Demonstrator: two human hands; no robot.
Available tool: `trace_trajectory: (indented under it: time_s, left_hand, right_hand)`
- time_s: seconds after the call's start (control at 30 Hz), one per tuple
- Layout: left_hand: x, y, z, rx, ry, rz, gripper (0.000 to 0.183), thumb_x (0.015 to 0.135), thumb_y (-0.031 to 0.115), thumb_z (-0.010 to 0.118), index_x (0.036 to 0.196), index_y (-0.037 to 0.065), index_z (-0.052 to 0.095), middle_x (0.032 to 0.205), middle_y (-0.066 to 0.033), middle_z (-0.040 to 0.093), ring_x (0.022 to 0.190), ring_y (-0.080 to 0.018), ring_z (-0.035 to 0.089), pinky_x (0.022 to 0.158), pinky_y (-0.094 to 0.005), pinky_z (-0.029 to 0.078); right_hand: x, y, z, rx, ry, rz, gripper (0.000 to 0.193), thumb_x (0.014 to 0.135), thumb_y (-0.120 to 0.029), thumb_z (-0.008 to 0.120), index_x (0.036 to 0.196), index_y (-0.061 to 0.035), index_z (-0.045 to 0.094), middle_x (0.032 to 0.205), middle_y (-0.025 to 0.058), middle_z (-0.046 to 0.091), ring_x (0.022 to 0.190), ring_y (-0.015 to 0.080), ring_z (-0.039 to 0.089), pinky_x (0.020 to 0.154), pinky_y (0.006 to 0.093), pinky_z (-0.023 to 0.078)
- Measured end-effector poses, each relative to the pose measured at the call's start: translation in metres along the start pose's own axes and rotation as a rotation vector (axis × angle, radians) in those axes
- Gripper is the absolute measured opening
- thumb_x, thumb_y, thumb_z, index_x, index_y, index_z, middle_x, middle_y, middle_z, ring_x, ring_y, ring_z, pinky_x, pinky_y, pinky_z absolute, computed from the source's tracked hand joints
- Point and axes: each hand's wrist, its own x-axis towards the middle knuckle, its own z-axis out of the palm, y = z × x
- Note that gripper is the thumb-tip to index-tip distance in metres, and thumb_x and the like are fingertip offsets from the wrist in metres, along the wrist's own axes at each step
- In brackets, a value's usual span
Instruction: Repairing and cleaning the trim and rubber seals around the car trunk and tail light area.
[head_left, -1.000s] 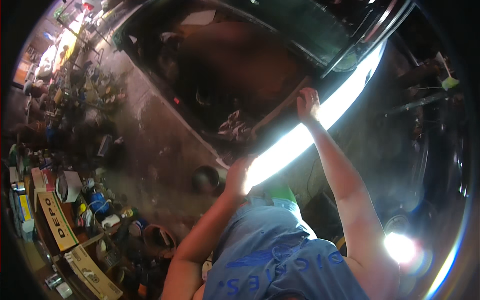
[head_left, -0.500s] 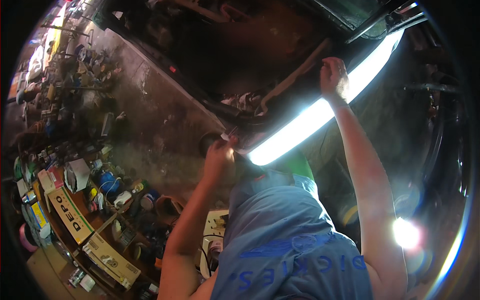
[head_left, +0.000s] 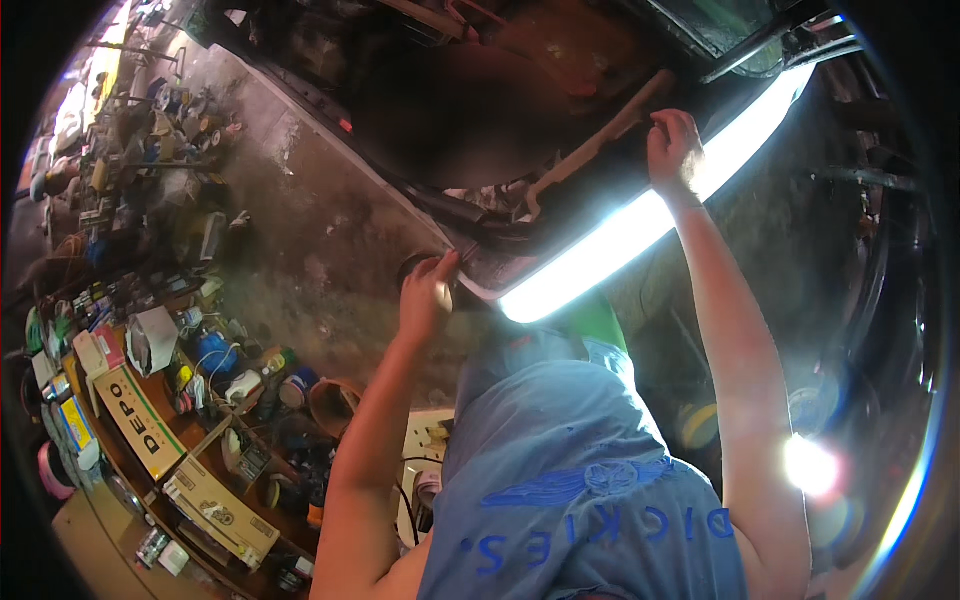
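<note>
White, glaring car body panel (head_left: pixel 625 235) lies beneath your right hand (head_left: pixel 676 152), your left hand (head_left: pixel 428 298) near its end; I cannot tell either grip.

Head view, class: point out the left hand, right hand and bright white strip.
Left hand (head_left: pixel 427 297), head view, middle of hand.
Right hand (head_left: pixel 676 156), head view, middle of hand.
Bright white strip (head_left: pixel 600 253), head view, glaring face.

A large, dark, glossy vehicle body (head_left: pixel 610 190) stands with its dim compartment (head_left: pixel 430 130) open, ahead of both grips. Its near rounded corner (head_left: pixel 482 278) lies at the left grip (head_left: pixel 427 292)'s fingertips; from there a long, smooth, curved side panel (head_left: pixel 600 260), glaring white, slants away rightward, passing beneath the right grip (head_left: pixel 677 152).
</note>
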Motion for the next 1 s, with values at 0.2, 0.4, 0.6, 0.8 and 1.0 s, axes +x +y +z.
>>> trace_trajectory:
  time_s: [0.2,0.4,0.6,0.8,1.0]
  left_hand:
    - [0.004,-0.007,-0.004,-0.200,-0.190,-0.117,0.063,0.072,0.000,0.065,0.132,0.016,0.062,0.130,-0.0107,0.063,0.118,-0.0319,0.058,0.100,-0.0402,0.047]
    - [0.018,-0.007,-0.021,-0.409,-0.263,0.158,0.061,0.077,-0.004,0.064,0.135,0.017,0.061,0.139,-0.0173,0.055,0.130,-0.0352,0.049,0.104,-0.0403,0.045]
    - [0.015,-0.006,-0.045,-0.285,-0.399,0.071,0.050,0.086,0.001,0.060,0.134,0.015,0.061,0.135,-0.0199,0.056,0.129,-0.0361,0.050,0.102,-0.0393,0.047]
    - [0.011,0.036,-0.038,-0.300,-0.284,-0.020,0.044,0.088,0.001,0.057,0.131,0.008,0.060,0.129,-0.0192,0.060,0.115,-0.0366,0.059,0.097,-0.0378,0.048]
    - [0.002,0.093,-0.023,-0.205,-0.051,0.119,0.043,0.088,0.001,0.059,0.131,0.005,0.059,0.113,-0.0185,0.067,0.109,-0.0330,0.061,0.093,-0.0411,0.048]
  right_hand:
    - [0.002,-0.002,-0.002,0.019,-0.002,-0.019,0.017,0.082,-0.009,0.057,0.098,-0.0096,0.064,0.105,0.0097,0.064,0.092,0.0301,0.064,0.077,0.0422,0.054]
    - [0.003,-0.004,-0.002,0.008,-0.028,0.010,0.017,0.083,-0.010,0.056,0.098,-0.0088,0.064,0.104,0.0107,0.064,0.093,0.0306,0.064,0.079,0.0419,0.053]
    - [0.002,-0.004,-0.002,0.037,-0.050,0.055,0.017,0.082,-0.009,0.056,0.097,-0.0085,0.065,0.104,0.0102,0.064,0.093,0.0306,0.064,0.081,0.0407,0.052]
    - [0.002,0.001,0.002,0.044,0.009,-0.009,0.016,0.080,-0.007,0.057,0.095,-0.0086,0.065,0.102,0.0102,0.065,0.094,0.0302,0.064,0.082,0.0404,0.052]
    - [-0.004,0.015,0.011,0.056,0.098,-0.064,0.014,0.083,-0.004,0.057,0.093,-0.0087,0.065,0.101,0.0105,0.064,0.092,0.0315,0.063,0.080,0.0420,0.053]
